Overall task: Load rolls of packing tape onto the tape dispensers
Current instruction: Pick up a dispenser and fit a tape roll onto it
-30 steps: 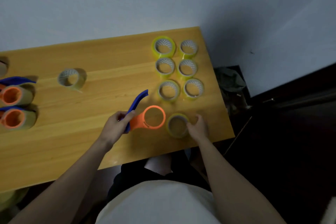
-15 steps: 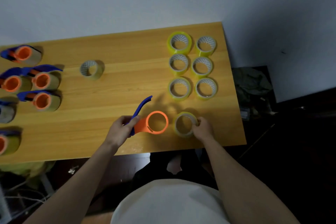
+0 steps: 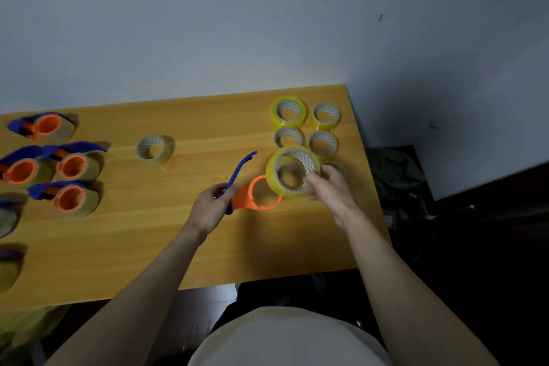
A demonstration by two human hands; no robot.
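A broad stretch of bare table (image 3: 184, 246) lies open across the near middle, between loaded dispensers (image 3: 69, 168) crowding the left edge and a cluster of rolls (image 3: 322, 116) packed at the far right corner. One lone roll (image 3: 154, 149) stands apart in the far middle, with open wood all round it. The right hand (image 3: 332, 190) and its raised roll (image 3: 289, 171) block the way to the cluster's near rolls.

My wooden table (image 3: 118, 246) carries loaded dispensers (image 3: 71, 165) at the left, one lone roll (image 3: 155, 149) mid-frame, and yellow rolls (image 3: 288, 111) upper right.
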